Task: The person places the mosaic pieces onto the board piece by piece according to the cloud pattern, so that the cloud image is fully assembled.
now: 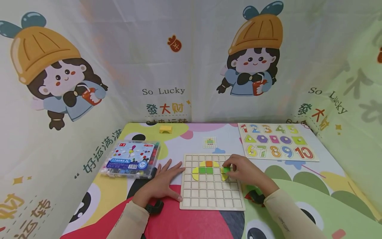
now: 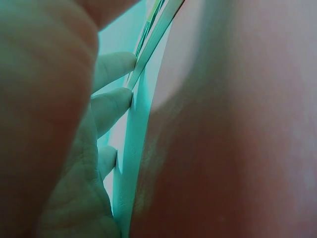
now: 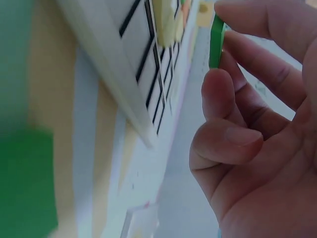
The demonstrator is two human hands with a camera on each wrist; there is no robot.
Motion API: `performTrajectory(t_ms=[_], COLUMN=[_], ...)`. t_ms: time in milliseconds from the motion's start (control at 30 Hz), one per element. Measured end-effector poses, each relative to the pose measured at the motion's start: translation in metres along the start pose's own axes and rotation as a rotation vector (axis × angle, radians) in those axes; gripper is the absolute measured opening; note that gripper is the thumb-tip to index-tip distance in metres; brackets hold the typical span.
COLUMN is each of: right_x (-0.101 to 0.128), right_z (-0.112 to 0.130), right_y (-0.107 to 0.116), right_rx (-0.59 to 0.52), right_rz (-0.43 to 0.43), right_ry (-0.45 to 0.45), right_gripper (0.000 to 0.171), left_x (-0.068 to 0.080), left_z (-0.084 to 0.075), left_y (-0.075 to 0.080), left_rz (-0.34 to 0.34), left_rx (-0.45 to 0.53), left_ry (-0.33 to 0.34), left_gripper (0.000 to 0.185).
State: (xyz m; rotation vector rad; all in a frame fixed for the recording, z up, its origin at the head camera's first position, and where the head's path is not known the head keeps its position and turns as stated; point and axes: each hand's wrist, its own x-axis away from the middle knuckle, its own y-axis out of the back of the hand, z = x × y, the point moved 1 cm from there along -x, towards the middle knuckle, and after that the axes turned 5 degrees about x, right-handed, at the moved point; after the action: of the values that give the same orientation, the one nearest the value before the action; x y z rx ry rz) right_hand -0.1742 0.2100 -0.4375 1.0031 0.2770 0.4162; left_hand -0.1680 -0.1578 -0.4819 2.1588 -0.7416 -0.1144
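Note:
A square wooden grid board (image 1: 212, 196) lies in front of me. On it sit an orange tile (image 1: 209, 163), two green square tiles beneath it, and several rounded yellow tiles, one (image 1: 195, 174) at the left. My right hand (image 1: 245, 170) pinches a green tile (image 3: 216, 44) between fingertips and thumb, over the board's right side next to a yellow tile (image 1: 224, 177). With fingers spread, my left hand (image 1: 159, 183) rests along the board's left edge; in the left wrist view its fingertips (image 2: 124, 99) touch that edge.
Behind the board lies a small pattern card (image 1: 210, 142). A number-and-shape puzzle board (image 1: 279, 142) is at the back right. To the left stands a clear case (image 1: 131, 159) of colourful parts, and a yellow arch block (image 1: 165, 129) sits at the back. Printed cloth walls surround the table.

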Motion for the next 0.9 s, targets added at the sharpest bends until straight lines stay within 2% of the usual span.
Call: performTrajectory(t_ms=[333,567,900], right_x=[-0.025,-0.027,-0.029], right_z=[0.012,0.019,0.018], right_y=[-0.018,-0.022,-0.026], right_rx=[0.090,0.127,0.120], right_rz=[0.044,0.045,0.052], right_ry=[0.063,0.034,-0.013], right_gripper=[0.022,0.021,0.021], left_x=[0.000,0.000,0.001], left_z=[-0.002,-0.002,-0.004], left_y=[0.001,0.000,0.001], left_rz=[-0.008,-0.006,-0.006], left_rx=[-0.004,-0.002,0.009], left_ry=[-0.014,-0.025,-0.024], left_gripper=[0.110,0.110,0.109])
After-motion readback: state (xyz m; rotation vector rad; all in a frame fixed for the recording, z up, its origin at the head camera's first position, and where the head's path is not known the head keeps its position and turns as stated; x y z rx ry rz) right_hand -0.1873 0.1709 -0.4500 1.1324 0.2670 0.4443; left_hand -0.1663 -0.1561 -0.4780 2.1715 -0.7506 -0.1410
